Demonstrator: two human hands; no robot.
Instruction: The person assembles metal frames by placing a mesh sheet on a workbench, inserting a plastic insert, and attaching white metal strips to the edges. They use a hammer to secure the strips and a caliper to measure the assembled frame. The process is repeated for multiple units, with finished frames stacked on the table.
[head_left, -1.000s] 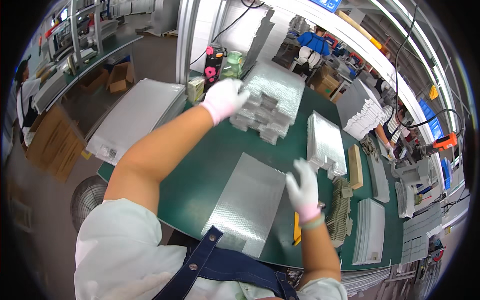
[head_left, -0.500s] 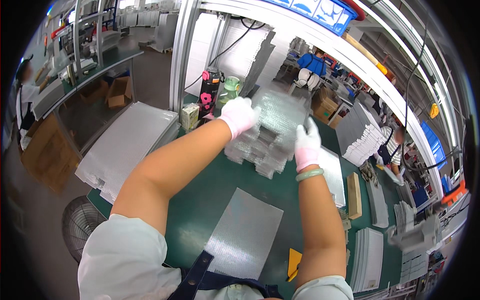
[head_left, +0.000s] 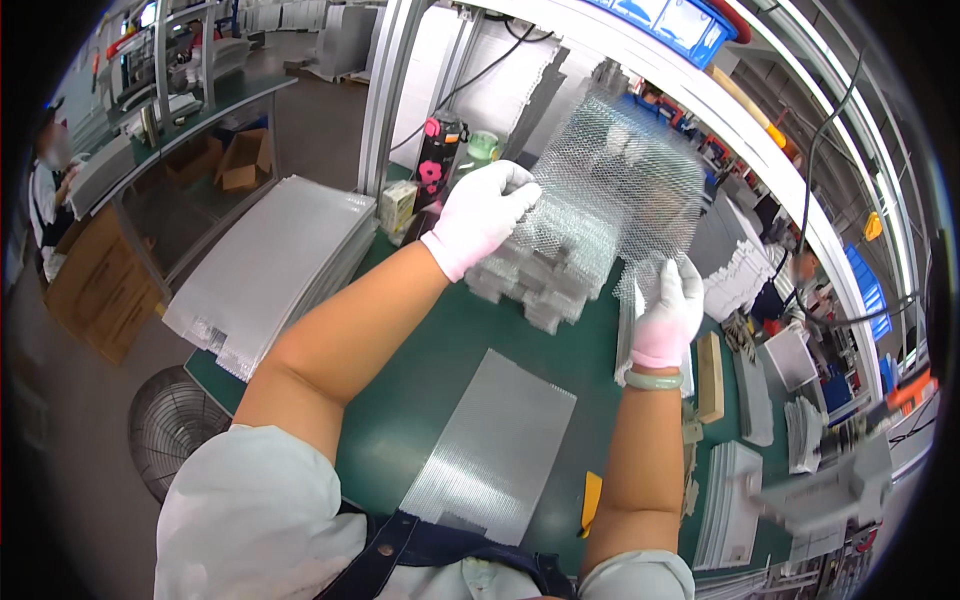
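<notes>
The left arm bends at the elbow and reaches across the green desk [head_left: 385, 440], the gloved left hand [head_left: 482, 220] raised near the far edge, thumb and curled fingers nearly together on the left side of a see-through honeycomb sheet [head_left: 650, 160]. The right forearm rises steeply from the near edge, and the gloved right hand [head_left: 672, 315] points upward (a pale green bangle [head_left: 653, 381] circles that wrist), its fingers narrowly gathered at the sheet's near right corner. Between them the sheet hangs tilted in the air, over and beyond a blurred stack of silvery pieces [head_left: 570, 240] toward the desk's far edge. A flat silvery panel [head_left: 495, 440] lies by the near edge, a yellow tool [head_left: 591, 500] to its right
</notes>
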